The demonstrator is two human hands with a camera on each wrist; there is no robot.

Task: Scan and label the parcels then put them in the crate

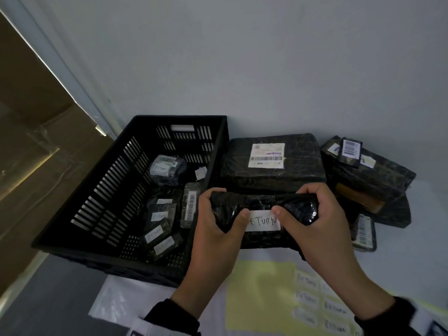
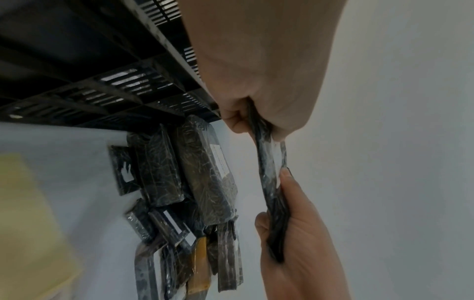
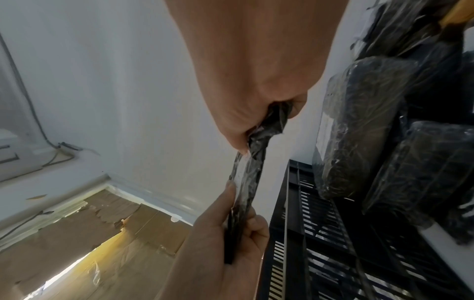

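Both our thumbs are pressing a white label (image 1: 263, 221) onto the parcel (image 1: 261, 204) we are gripping, left hand (image 1: 218, 229) and right hand (image 1: 312, 221) clamped on its ends, just right of the crate (image 1: 101, 180).

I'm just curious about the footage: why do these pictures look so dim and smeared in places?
Head view: dim room, label sheet at bottom blurred, crate edges bowed by the wide lens. Left wrist view: stacked parcels motion-smeared. Right wrist view: bright streak glares on the cardboard.
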